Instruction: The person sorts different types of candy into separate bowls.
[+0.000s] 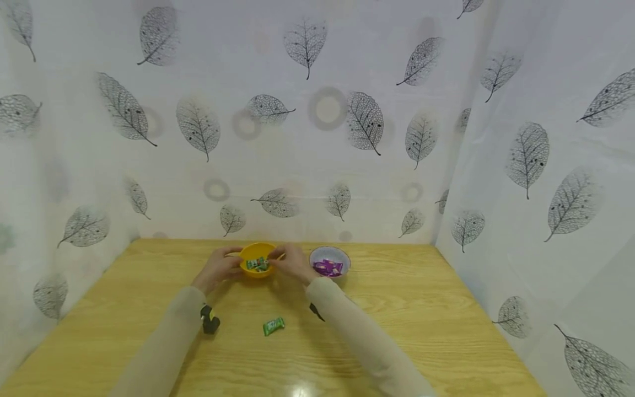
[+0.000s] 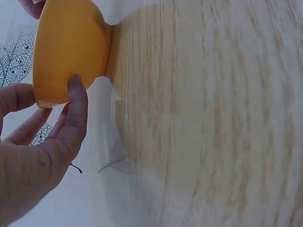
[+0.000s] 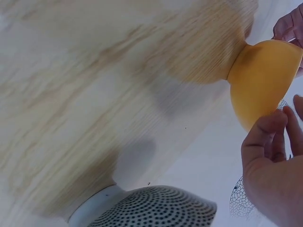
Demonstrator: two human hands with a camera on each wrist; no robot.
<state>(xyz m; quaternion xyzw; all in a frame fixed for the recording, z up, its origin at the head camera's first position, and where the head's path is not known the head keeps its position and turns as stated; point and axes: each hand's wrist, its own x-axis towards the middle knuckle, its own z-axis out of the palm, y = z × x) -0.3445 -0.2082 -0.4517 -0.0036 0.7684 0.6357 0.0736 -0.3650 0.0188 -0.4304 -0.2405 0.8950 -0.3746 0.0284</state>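
Note:
A yellow-orange bowl (image 1: 258,273) stands at the back of the table, with several green-wrapped candies (image 1: 257,264) inside. My left hand (image 1: 220,268) holds the bowl's left side; in the left wrist view one fingertip (image 2: 75,84) presses its outer wall and others reach the rim. On the opposite side, my right hand (image 1: 292,263) has its bent fingers at the rim, pinching the edge there. The bowl's inside is hidden from both wrist views. A single green-wrapped candy (image 1: 274,326) lies on the table between my forearms.
Right of the yellow bowl stands a pale bowl with a dark dotted outside (image 3: 156,208), holding several purple-wrapped candies (image 1: 328,268). Leaf-patterned curtains (image 1: 317,165) rise behind and along the sides of the wooden table (image 1: 397,309).

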